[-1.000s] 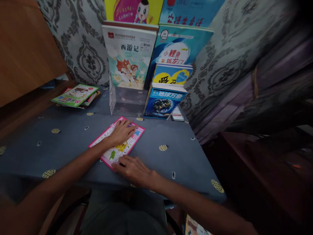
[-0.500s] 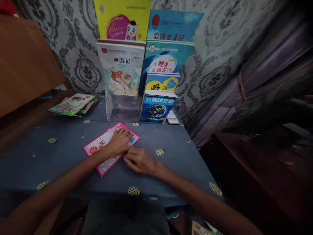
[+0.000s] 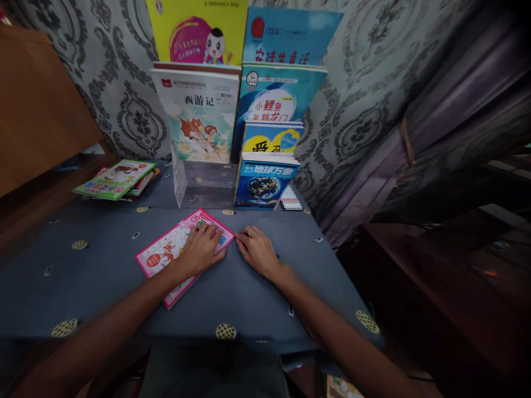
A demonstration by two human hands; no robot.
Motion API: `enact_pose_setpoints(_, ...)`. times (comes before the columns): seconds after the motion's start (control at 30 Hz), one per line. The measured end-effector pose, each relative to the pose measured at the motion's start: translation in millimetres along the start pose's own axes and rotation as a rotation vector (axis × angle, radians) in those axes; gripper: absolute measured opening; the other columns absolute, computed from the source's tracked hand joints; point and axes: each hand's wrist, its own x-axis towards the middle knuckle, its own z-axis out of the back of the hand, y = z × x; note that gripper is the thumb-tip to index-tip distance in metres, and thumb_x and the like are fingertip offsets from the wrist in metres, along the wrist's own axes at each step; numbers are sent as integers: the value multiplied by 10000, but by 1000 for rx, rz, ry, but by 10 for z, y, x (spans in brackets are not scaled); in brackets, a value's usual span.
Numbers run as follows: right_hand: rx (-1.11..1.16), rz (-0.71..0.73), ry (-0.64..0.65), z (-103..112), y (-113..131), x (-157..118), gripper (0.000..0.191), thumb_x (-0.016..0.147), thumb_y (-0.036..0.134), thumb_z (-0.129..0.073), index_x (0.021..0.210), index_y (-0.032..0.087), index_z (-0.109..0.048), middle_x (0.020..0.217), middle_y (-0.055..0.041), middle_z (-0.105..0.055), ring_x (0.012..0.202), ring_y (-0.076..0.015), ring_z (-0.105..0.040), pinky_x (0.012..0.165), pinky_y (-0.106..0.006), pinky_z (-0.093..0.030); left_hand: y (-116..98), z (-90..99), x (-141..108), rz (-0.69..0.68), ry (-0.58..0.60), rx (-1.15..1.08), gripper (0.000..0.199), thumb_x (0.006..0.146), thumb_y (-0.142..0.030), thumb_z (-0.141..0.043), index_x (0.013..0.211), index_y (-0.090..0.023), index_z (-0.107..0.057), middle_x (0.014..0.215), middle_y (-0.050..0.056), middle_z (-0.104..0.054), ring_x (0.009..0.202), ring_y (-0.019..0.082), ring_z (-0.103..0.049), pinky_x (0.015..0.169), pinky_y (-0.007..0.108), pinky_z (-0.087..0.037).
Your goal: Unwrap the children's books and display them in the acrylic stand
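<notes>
Pink-edged book (image 3: pixel 166 251) is lying left of frame centre, left hand (image 3: pixel 202 249) resting on it, fingers loosely spread! Right hand (image 3: pixel 258 251) is curling at its right corner, pinch unclear.

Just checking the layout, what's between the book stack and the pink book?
Between the book stack and pink book, the head view shows blue-gray tablecloth with a yellow pineapple print and a small label print.

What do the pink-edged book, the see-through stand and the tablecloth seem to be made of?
Pink-edged book: printed card or paper, perhaps coated; it looks thin and flat.
See-through stand: probably smooth acrylic or similar plastic; the print behind shows through.
Tablecloth: matte, likely woven fabric, falling over the front edge; thin vinyl is possible.
</notes>
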Motion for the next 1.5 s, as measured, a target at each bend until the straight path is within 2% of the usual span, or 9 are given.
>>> enact_pose_setpoints(0.17, -26, 34, -13, 2, 4, -18, 260, 996, 220, -466, 1083, 179, -708, 986, -98, -631, 923, -220, -551, 827, -334, -454, 82, 14, -17, -35, -2, -16, 472, 957, -493, -488, 1313, -194, -571, 1346, 141, -591, 1211, 323, -512, 1003, 507, -399)
enact_pose_setpoints(0.33, -38, 35, -4, -2, 22, -46, 259, 989, 215, -482, 1148, 162, -679, 1020, -113, -629, 953, -241, -546, 843, -357, -454, 430, 33, -117, 13, 47, -25, 469, 989, -509, -416, 1377, -277, -540, 1442, 104, -542, 1313, 311, -481, 1034, 512, -398)
enact_pose_setpoints(0.47, -48, 35, 14, -9, 47, -29, 283, 991, 218, -484, 1213, 171, -654, 1075, -121, -626, 988, -251, -539, 858, -374, -445, 624, 17, -267, 86, 78, -39, 521, 995, -507, -395, 1448, -264, -474, 1516, 123, -477, 1405, 339, -408, 1065, 558, -394)
enact_pose_setpoints(0.7, -94, 44, 76, -3, 171, 174, 321, 1016, 226, -442, 1277, 201, -627, 1114, -125, -622, 1030, -254, -521, 855, -367, -409, 607, 66, -453, 172, 67, 59, 508, 997, -470, -383, 1436, -239, -489, 1500, 155, -497, 1366, 360, -468, 993, 559, -468)
enact_pose_setpoints(0.83, -88, 18, 121, -35, 262, 338, 349, 1020, 233, -442, 1335, 222, -593, 1175, -128, -607, 1085, -253, -508, 890, -369, -391, 639, 140, -495, 297, 156, 76, 522, 1004, -421, -356, 1480, -227, -444, 1562, 141, -416, 1431, 366, -390, 1063, 615, -406)
enact_pose_setpoints(0.93, -80, 17, 122, -79, 316, 455, 379, 1025, 240, -428, 1381, 243, -560, 1231, -130, -590, 1142, -253, -493, 923, -370, -379, 712, 194, -496, 355, 204, 64, 532, 1009, -395, -334, 1509, -228, -405, 1600, 112, -352, 1469, 342, -332, 1120, 605, -354)
enact_pose_setpoints(1.2, -52, 15, 68, -199, 332, 588, 395, 1024, 254, -423, 1396, 261, -553, 1256, -137, -581, 1153, -268, -492, 911, -381, -388, 859, 191, -436, 390, 211, 24, 532, 1014, -403, -327, 1515, -234, -393, 1621, 106, -306, 1494, 332, -279, 1147, 601, -306)
enact_pose_setpoints(1.4, -55, 23, 66, -211, 338, 544, 399, 1029, 251, -412, 1406, 253, -542, 1251, -139, -566, 1139, -275, -474, 908, -393, -387, 901, 177, -470, 365, 168, -23, 532, 1009, -436, -341, 1497, -240, -417, 1610, 113, -336, 1482, 333, -305, 1138, 594, -314)
enact_pose_setpoints(1.5, -31, 93, 60, -188, 431, 459, 389, 1020, 225, -430, 1387, 224, -560, 1223, -150, -572, 1104, -283, -483, 897, -407, -397, 941, 139, -492, 337, 112, -41, 515, 1007, -425, -341, 1470, -231, -457, 1584, 117, -387, 1462, 321, -345, 1136, 572, -325)
